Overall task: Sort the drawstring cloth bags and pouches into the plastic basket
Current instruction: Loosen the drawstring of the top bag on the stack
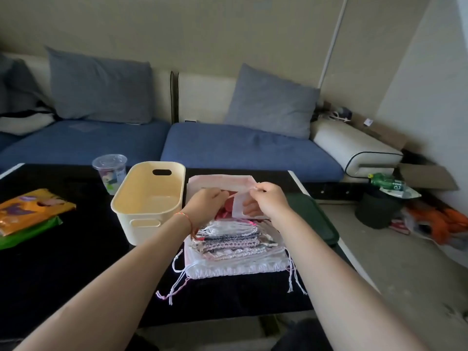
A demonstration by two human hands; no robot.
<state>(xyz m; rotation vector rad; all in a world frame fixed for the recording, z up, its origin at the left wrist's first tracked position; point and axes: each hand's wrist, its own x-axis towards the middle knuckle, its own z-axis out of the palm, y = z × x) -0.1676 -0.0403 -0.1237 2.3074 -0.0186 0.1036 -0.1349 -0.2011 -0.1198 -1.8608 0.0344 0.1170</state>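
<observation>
- Nearest us, a stack of drawstring bags [235, 252] lies near the surface's [63, 262] right edge, cords trailing toward its near edge.
- Over the stack, our left hand [205, 202] and right hand [266, 198] together pinch one small pale pouch [239, 205].
- Just left of the stack stands the cream basket [149, 198].
- Behind it, a plastic cup [110, 171] near the far edge.

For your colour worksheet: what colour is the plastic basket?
Pale cream-yellow plastic basket, seen best in the head view.
</observation>
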